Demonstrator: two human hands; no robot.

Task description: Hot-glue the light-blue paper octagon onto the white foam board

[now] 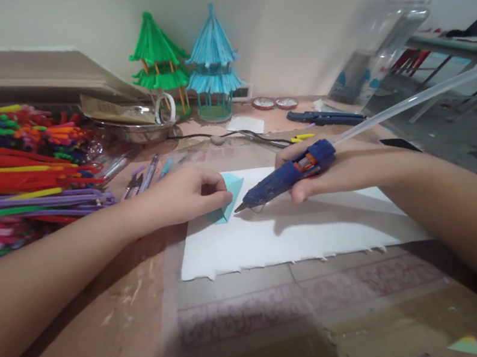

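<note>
My left hand (197, 192) has its thumb and fingers closed on a folded light-blue piece of paper (234, 186) at the left end of a white sheet (294, 236). In my right hand (330, 178) is a dark blue glue gun (290, 174), with a long clear glue stick (417, 97) running out of its back end. The glue gun's tip points left and down, close beside the blue paper's edge. Whether the tip touches anything I cannot tell. My left fingers cover part of the blue paper.
Bundles of coloured pipe cleaners (13, 173) lie on the left. A green model pavilion (156, 52) and a blue one (211, 49) stand by the wall, near a metal bowl (134, 132). A black cable (254, 134) and a dark blue cutter-like tool (326, 117) lie behind my hands.
</note>
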